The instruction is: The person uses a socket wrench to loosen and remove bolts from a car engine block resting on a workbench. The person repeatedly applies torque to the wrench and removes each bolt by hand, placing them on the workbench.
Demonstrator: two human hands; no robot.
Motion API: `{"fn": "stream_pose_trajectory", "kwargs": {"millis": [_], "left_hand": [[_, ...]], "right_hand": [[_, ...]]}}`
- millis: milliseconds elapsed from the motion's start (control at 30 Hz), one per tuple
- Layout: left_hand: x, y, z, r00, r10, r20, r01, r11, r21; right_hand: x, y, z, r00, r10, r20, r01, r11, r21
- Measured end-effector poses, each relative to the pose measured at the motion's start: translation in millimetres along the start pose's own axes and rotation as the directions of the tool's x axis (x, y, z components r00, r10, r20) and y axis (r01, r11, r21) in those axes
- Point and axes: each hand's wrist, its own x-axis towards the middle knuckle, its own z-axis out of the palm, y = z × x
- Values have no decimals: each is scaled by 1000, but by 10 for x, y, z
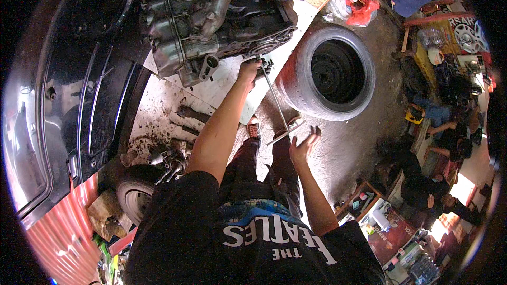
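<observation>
A greasy metal engine [195,26] lies at the top, on a pale board. My left hand [249,72] is at its lower right edge, fingers closed around the far end of a long T-handle wrench [276,98]. The fitting under those fingers is partly hidden. From there the thin shaft slants down and right to its crossbar [279,138]. Just right of the crossbar is my right hand [306,146], fingers spread and holding nothing.
A stack of tyres [364,82] stands right of the wrench. Dark vehicle bodywork [68,89] fills the left. Dirty metal parts [169,158] and a small wheel [134,198] lie lower left. Other people [449,142] are at the far right, near a cluttered bench.
</observation>
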Motion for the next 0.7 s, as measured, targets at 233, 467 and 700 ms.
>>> {"fn": "stream_pose_trajectory", "kwargs": {"millis": [233, 467, 700], "left_hand": [[-160, 122, 162, 998, -54, 13, 54, 998, 40], [-147, 97, 108, 999, -19, 42, 14, 995, 97], [-67, 79, -43, 983, -128, 134, 138, 988, -69]], "right_hand": [[258, -422, 262, 900, -343, 269, 358, 934, -6], [62, -238, 630, 675, 207, 708, -733, 87, 674], [235, -473, 443, 339, 170, 925, -743, -555, 374]]}}
